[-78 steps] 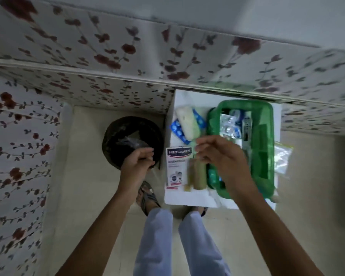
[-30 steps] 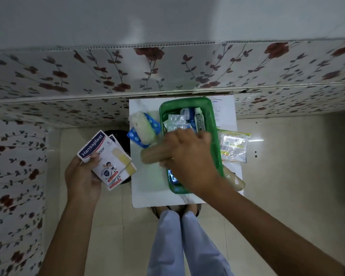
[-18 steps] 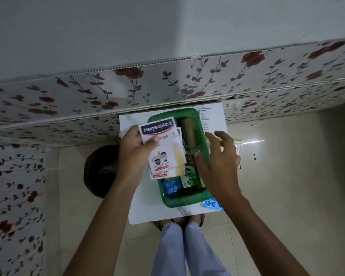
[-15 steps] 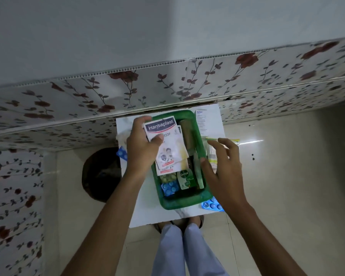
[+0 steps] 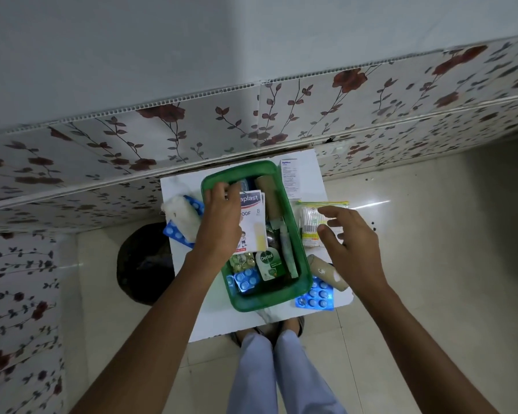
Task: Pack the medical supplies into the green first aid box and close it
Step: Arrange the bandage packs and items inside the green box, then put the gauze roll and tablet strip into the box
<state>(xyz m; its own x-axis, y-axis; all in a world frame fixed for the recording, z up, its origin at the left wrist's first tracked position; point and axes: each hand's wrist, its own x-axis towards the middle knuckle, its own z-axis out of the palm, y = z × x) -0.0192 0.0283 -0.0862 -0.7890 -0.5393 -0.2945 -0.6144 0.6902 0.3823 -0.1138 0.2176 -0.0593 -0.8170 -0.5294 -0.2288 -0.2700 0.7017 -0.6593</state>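
Observation:
The open green first aid box (image 5: pixel 300 264) sits on a small white table (image 5: pixel 213 318). My left hand (image 5: pixel 222 222) holds a white plaster pack (image 5: pixel 251 222) low over the box's left half. Inside lie a brown bandage roll (image 5: pixel 268 198), a Dettol sachet (image 5: pixel 269 264), a tube (image 5: pixel 287 252) and blue pill strips (image 5: pixel 245 280). My right hand (image 5: pixel 352 249) hovers open, right of the box, over a bag of cotton buds (image 5: pixel 310 222).
Left of the box lie a cotton roll (image 5: pixel 181 216) and a blue pill strip (image 5: pixel 174 233). Right of it are a bandage roll (image 5: pixel 326 271), another blue pill strip (image 5: pixel 314 297) and a white carton (image 5: pixel 290 177). A black bin (image 5: pixel 141 264) stands on the floor at left.
My left hand has lowered the plaster pack into the box. My right hand has moved right, away from the box, toward the cotton buds bag.

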